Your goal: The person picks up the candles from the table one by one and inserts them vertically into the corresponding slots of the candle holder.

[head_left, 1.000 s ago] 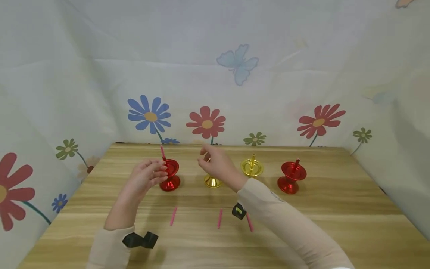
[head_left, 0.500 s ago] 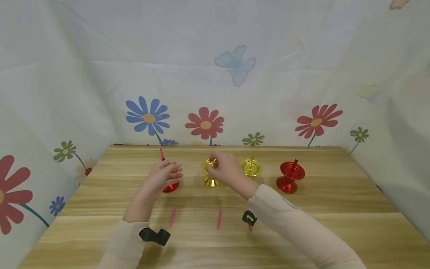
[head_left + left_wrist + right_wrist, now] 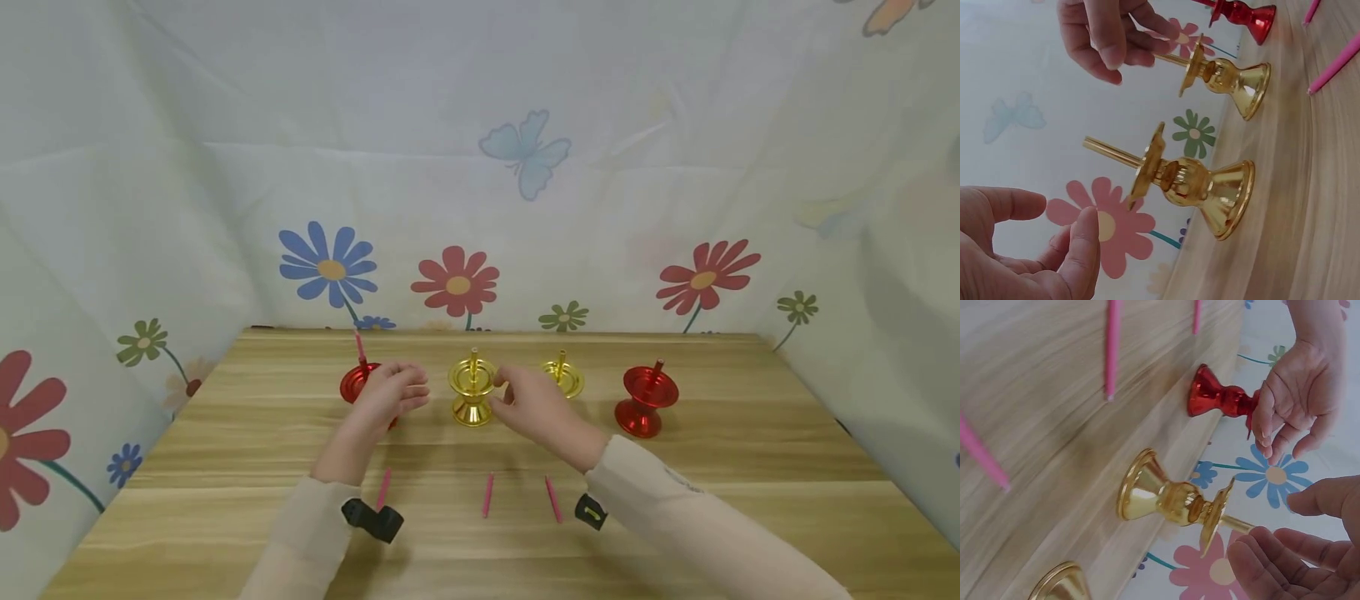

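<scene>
A pink candle (image 3: 360, 346) stands upright in the left red candle holder (image 3: 352, 386), which is partly hidden behind my left hand (image 3: 392, 396). That hand holds nothing; its relaxed fingers hover between the red holder and a gold candle holder (image 3: 472, 379). On the other side of this gold holder is my right hand (image 3: 540, 410), fingers loosely bent and nothing in them. In the left wrist view the gold holder (image 3: 1188, 181) has a bare central tube, with both hands apart from it. A second gold candle holder (image 3: 573, 382) is partly covered by the right hand.
Another red candle holder (image 3: 647, 402) stands at the right end of the row. Three pink candles lie in front on the wooden table (image 3: 712, 517): a left one (image 3: 384, 487), a middle one (image 3: 487, 496) and a right one (image 3: 553, 500). A flowered cloth (image 3: 405, 200) hangs behind.
My left hand has moved right, from beside the left red holder toward the first gold one. My right hand has moved right, off the first gold holder, which is now uncovered.
</scene>
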`<control>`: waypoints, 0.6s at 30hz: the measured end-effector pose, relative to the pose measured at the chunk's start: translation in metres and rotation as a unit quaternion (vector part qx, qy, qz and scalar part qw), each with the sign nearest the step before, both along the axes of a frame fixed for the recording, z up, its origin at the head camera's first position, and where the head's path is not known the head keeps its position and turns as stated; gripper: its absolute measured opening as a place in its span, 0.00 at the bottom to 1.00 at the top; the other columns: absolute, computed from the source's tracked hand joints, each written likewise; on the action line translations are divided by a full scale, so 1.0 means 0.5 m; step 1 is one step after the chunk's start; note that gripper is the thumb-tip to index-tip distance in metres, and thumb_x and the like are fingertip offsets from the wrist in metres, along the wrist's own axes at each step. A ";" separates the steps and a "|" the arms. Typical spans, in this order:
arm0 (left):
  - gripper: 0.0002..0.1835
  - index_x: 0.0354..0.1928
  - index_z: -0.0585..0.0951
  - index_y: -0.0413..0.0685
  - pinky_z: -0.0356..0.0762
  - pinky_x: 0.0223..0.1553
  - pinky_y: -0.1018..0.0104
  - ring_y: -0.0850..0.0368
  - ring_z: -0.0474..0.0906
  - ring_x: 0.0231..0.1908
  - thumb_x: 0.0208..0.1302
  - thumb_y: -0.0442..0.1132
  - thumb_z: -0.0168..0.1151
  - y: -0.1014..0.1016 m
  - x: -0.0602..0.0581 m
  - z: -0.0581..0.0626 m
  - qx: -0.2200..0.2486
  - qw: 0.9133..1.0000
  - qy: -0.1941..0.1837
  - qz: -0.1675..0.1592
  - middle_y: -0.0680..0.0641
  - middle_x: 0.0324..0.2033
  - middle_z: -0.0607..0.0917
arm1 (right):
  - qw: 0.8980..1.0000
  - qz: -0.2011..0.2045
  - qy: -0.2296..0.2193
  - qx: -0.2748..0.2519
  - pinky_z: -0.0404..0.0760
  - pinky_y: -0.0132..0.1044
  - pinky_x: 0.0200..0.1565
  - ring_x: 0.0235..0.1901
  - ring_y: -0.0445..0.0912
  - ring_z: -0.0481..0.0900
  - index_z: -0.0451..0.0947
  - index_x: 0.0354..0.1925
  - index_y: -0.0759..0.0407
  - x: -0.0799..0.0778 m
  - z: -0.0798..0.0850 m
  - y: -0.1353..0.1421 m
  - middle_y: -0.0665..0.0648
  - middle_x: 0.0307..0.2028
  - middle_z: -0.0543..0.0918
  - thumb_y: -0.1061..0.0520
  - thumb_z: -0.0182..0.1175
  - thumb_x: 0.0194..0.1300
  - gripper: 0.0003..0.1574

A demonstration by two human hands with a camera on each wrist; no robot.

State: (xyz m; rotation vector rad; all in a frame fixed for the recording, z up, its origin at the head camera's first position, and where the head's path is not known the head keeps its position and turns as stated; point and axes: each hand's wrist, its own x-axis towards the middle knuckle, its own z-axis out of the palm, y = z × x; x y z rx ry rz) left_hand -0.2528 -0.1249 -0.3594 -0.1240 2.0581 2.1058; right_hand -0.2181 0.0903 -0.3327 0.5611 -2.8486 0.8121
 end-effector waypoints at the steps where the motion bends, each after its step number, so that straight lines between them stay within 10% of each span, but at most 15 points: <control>1: 0.19 0.57 0.65 0.28 0.82 0.44 0.68 0.58 0.76 0.37 0.72 0.36 0.47 0.003 -0.003 -0.003 0.003 1.000 -0.001 0.003 0.39 0.46 0.73 | 1.000 0.000 -0.002 0.005 0.72 0.31 0.22 0.21 0.41 0.72 0.78 0.39 0.64 0.002 -0.002 0.005 0.52 0.23 0.78 0.59 0.64 0.58 0.11; 18: 0.16 0.53 0.69 0.28 0.73 0.59 0.52 0.45 0.76 0.47 0.69 0.33 0.49 0.050 -0.028 -0.038 -0.035 0.999 0.002 0.024 0.34 0.49 0.73 | 0.999 0.005 -0.012 0.035 0.70 0.33 0.23 0.20 0.41 0.70 0.77 0.33 0.67 0.039 -0.071 0.076 0.52 0.19 0.73 0.63 0.66 0.51 0.11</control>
